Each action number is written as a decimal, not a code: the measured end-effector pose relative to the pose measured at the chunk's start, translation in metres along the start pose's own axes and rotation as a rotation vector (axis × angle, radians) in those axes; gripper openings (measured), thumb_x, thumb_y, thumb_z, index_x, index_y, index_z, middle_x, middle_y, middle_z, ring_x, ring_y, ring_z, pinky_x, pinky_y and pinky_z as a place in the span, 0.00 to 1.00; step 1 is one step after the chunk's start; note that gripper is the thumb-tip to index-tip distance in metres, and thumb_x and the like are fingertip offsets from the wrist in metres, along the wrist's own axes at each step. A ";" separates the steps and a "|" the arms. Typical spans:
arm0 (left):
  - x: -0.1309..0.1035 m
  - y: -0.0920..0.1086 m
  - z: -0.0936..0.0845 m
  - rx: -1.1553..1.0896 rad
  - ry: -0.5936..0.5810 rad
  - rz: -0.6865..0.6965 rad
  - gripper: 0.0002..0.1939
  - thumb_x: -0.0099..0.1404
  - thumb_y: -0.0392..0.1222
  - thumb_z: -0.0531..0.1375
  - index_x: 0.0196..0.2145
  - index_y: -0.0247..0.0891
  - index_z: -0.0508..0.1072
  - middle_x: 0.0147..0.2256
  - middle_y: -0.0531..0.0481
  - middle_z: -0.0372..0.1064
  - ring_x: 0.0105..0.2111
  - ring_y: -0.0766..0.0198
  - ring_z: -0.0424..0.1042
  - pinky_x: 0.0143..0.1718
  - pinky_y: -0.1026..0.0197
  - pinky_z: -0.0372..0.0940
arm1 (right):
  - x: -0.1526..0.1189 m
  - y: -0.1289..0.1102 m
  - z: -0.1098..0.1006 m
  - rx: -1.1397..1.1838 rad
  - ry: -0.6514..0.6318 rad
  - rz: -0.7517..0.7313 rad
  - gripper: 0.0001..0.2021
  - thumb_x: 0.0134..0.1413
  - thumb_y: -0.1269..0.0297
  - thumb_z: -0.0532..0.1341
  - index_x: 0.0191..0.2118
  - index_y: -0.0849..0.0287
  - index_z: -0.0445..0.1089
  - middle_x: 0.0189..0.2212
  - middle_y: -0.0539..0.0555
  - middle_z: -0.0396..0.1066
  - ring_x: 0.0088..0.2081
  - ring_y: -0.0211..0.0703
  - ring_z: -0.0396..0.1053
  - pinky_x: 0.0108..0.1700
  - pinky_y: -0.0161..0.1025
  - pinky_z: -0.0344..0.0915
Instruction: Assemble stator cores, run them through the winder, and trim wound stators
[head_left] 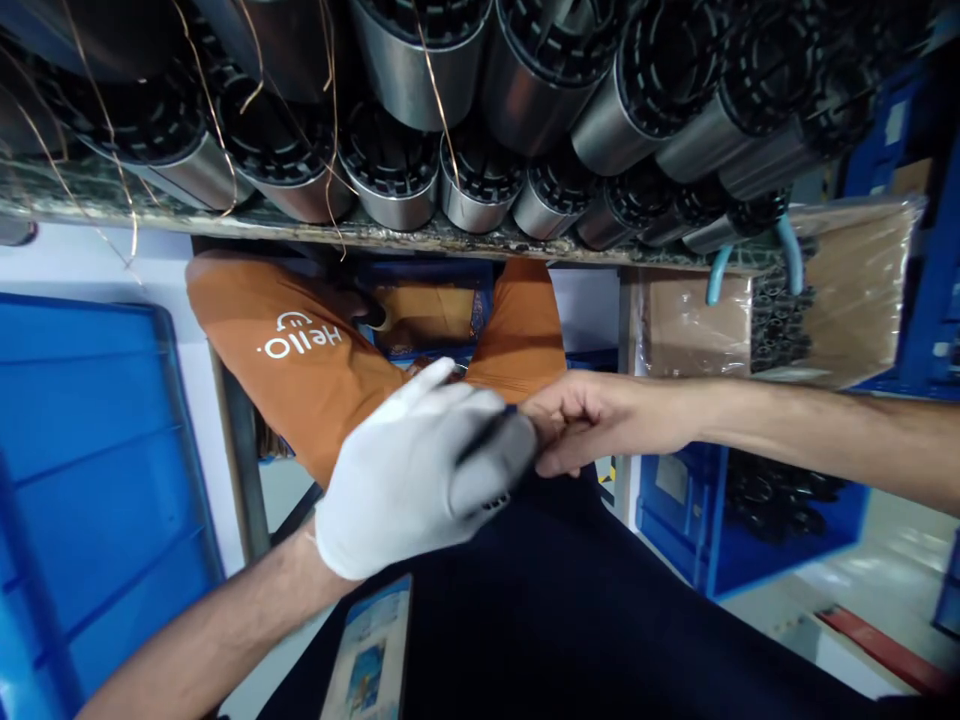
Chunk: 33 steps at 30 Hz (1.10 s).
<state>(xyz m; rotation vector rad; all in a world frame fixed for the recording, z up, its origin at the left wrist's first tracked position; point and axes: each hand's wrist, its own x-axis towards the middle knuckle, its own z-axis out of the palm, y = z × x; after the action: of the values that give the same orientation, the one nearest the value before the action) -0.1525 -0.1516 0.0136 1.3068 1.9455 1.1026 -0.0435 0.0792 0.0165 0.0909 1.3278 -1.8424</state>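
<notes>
My left hand [420, 470], in a white glove, is closed above my lap. Its fingers wrap a dark part that is smeared by motion, with a black slotted edge [495, 500] showing beneath them. My bare right hand [592, 420] reaches in from the right, thumb and fingers pinched against the left fingertips. Whatever lies in that pinch is hidden. Beyond both hands, a bench edge carries rows of silvery metal cylinders [397, 205] with black slotted ends, which look like motor stators. Thin copper wires [435, 80] dangle in front of them.
Light-blue tool handles [789, 255] jut over the bench edge. At right stand a plastic-lined carton [862, 290] of metal parts and a blue bin [712, 520] with black parts. A blue crate [90, 450] is at left. A phone [367, 660] lies on my lap.
</notes>
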 end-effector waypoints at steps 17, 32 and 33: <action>-0.002 -0.001 0.008 0.022 -0.077 0.084 0.06 0.73 0.37 0.64 0.36 0.43 0.75 0.29 0.50 0.74 0.30 0.56 0.74 0.38 0.51 0.73 | -0.016 0.008 -0.002 -0.029 -0.039 0.080 0.15 0.75 0.53 0.70 0.39 0.58 0.73 0.33 0.48 0.78 0.32 0.38 0.75 0.35 0.36 0.73; 0.012 0.001 0.020 0.201 -0.098 0.271 0.05 0.76 0.32 0.63 0.43 0.42 0.75 0.38 0.46 0.79 0.36 0.53 0.77 0.45 0.48 0.77 | -0.060 0.006 -0.001 -0.037 0.141 0.038 0.16 0.72 0.51 0.76 0.51 0.56 0.78 0.51 0.55 0.82 0.52 0.47 0.81 0.54 0.44 0.77; 0.014 0.003 0.020 0.232 -0.099 0.328 0.07 0.76 0.31 0.63 0.41 0.43 0.75 0.36 0.48 0.78 0.34 0.55 0.76 0.45 0.49 0.78 | -0.057 0.017 0.002 0.138 0.085 0.057 0.14 0.75 0.51 0.74 0.48 0.57 0.77 0.45 0.53 0.82 0.46 0.44 0.81 0.50 0.41 0.76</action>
<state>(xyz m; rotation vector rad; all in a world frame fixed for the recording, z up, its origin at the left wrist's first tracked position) -0.1407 -0.1312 0.0054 1.8210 1.8715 0.9559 0.0047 0.1090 0.0333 0.2804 1.2412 -1.8979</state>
